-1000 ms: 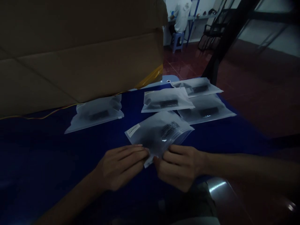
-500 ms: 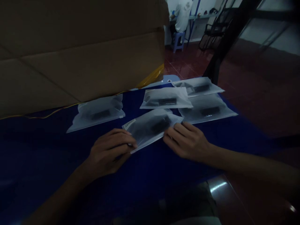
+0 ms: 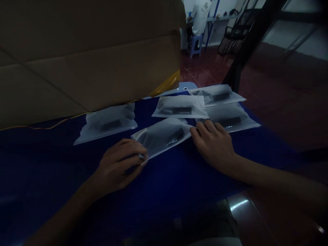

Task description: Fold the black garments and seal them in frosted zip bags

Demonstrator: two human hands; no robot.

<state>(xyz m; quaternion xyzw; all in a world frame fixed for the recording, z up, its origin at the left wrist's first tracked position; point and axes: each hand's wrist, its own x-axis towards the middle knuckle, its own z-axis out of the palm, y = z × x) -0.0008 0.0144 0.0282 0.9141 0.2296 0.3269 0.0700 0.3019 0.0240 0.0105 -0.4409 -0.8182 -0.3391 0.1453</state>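
A frosted zip bag (image 3: 159, 138) with a dark object inside lies tilted on the blue table surface (image 3: 166, 184). My left hand (image 3: 121, 164) pinches its near left corner, fingers closed. At the bag's right end, the bent fingers of my right hand (image 3: 214, 141) are closed on the corner; the fingertips are partly hidden. Just behind lies another frosted bag (image 3: 183, 104), also with a dark item in it. Two more, a rear bag (image 3: 217, 94) and a nearer bag (image 3: 230, 116), overlap at the right. One further bag (image 3: 107, 121) rests apart on the left.
A large cardboard box (image 3: 102, 65) stands along the table's back edge, with yellow tape (image 3: 166, 83) at its lower corner. Thin wires (image 3: 61, 121) run along its base. Farther off, a person (image 3: 200, 17) sits on a blue stool (image 3: 195, 46), near a black chair (image 3: 234, 36).
My right hand has slid right and slightly away along the bag's near edge to its right corner. That edge has risen a little, while my left hand stays at the left corner.
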